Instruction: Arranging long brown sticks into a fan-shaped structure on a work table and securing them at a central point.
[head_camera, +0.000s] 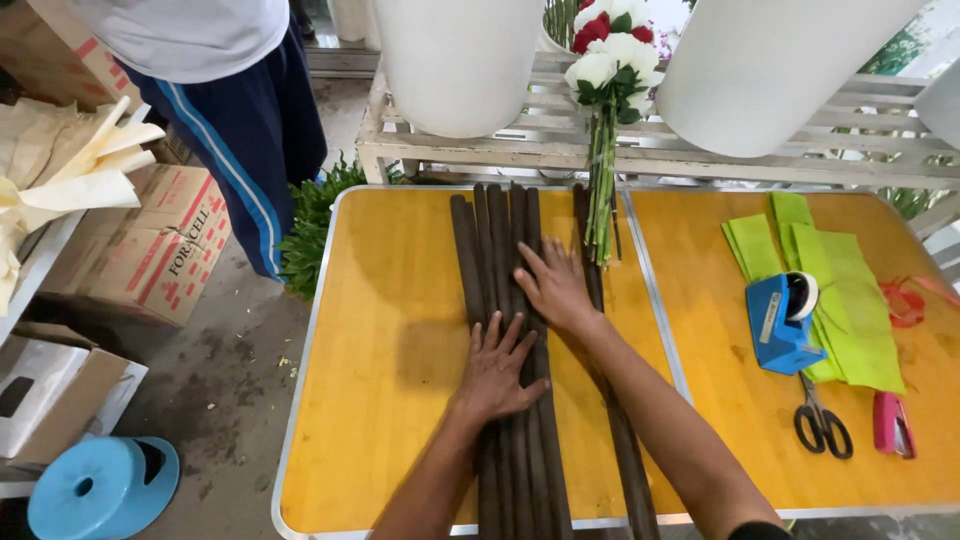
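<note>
The person's left hand (497, 365) lies flat, palm down, on a row of long dark brown sticks (500, 240) laid side by side along the yellow bench (390, 340); its grip is spread, fingers splayed over the sticks and closed on nothing. The right hand (552, 285) rests just beyond it on the same sticks, fingers also spread and pressing down, pinching nothing. The sticks run from the far edge of the bench to the near edge, near its middle seam. Just right of them a bunch of white and red flowers (610, 60) lies with its green stems on the bench, close to the right hand's fingertips. Farther right sit sheets of green paper (850, 290), a blue tape dispenser (782, 322), black scissors (822, 425) and a pink stapler (890, 425). Another person in a white shirt and blue trousers (240, 130) stands at the bench's far left corner, beside cardboard boxes (150, 250).
</note>
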